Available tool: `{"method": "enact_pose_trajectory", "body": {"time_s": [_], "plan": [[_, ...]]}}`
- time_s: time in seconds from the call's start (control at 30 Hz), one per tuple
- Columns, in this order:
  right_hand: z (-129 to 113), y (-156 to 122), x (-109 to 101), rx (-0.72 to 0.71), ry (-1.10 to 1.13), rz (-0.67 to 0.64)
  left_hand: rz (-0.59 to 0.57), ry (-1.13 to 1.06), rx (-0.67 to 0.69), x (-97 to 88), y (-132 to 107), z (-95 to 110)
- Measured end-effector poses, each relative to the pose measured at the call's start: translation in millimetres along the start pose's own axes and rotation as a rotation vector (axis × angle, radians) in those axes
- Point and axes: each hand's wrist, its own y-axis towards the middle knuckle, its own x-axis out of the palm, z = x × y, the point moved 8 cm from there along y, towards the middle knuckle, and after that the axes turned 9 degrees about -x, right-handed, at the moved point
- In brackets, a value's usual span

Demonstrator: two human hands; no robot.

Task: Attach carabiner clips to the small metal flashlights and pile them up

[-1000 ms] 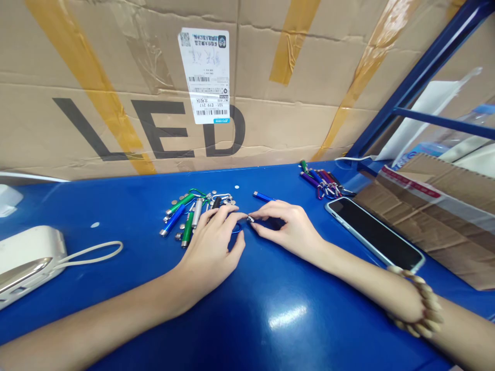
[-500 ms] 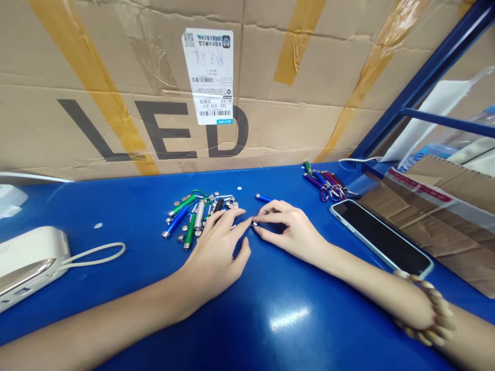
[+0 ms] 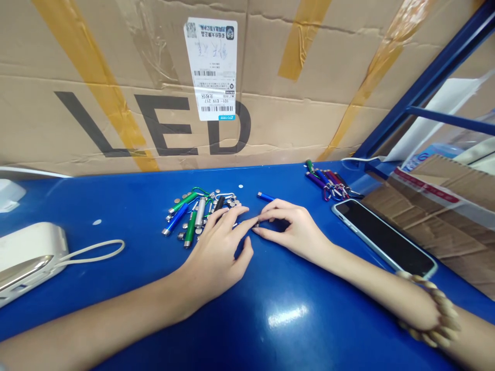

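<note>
My left hand [image 3: 218, 247] rests on the blue table [image 3: 127, 206], its fingers stretched toward my right hand [image 3: 292, 229]. The fingertips of both hands meet around a tiny metal piece [image 3: 256, 223], which my right thumb and forefinger pinch. Just left of my left hand lies a pile of small keychain flashlights [image 3: 193, 214] in green, blue, silver and black, with several button cells scattered among them. One blue flashlight tube [image 3: 265, 196] lies alone just beyond my right hand.
A second bunch of flashlights with carabiners [image 3: 328, 183] lies at the back right, beside a smartphone [image 3: 382, 239]. A white device with a cord loop [image 3: 31, 255] sits at the left. A large cardboard box marked LED [image 3: 154, 77] walls the back. Cardboard pieces [image 3: 436, 206] lie at the right.
My left fingers have slid a little to the right and spread, closing on my right fingertips. A blue ring seen under my left hand earlier no longer shows.
</note>
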Motion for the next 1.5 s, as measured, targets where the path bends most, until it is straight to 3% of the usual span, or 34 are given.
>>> {"method": "enact_pose_trajectory", "body": {"time_s": [0.27,0.63,1.5], "plan": [[-3.9,0.5,1.6,-0.037,-0.037,-0.025,0.033,0.022,0.002,-2.9,0.6,1.5],[-5.5,2.6,-0.7,-0.082,-0.006,0.021,-0.007,-0.054,-0.04,-3.4,-0.2,1.5],[0.9,-2.1,4.4,0.037,0.03,-0.032,-0.022,-0.096,-0.005,-1.5,-1.6,6.1]]}}
